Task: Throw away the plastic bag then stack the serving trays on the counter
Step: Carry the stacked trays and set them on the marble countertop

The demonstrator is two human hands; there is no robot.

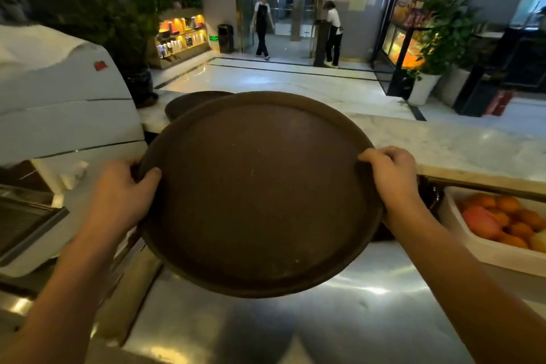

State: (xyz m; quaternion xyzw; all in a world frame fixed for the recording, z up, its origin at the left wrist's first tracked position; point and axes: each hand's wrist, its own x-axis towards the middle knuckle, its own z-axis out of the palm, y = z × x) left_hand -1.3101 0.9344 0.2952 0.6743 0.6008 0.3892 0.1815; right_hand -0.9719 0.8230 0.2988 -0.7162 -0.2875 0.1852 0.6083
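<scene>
A large round brown serving tray (257, 195) fills the middle of the view, held level above the steel worktop and the marble counter (443, 139). My left hand (124, 195) grips its left rim, thumb on top. My right hand (390, 174) grips the right rim the same way. A second brown tray (189, 103) lies on the marble counter behind it, mostly hidden by the held tray. No plastic bag is in sight.
A white machine (59, 103) stands at the left on the counter. A white tub of oranges and other fruit (502, 224) sits at the right. A steel worktop (295, 319) lies below. Two people stand far off by the doorway, with potted plants on both sides.
</scene>
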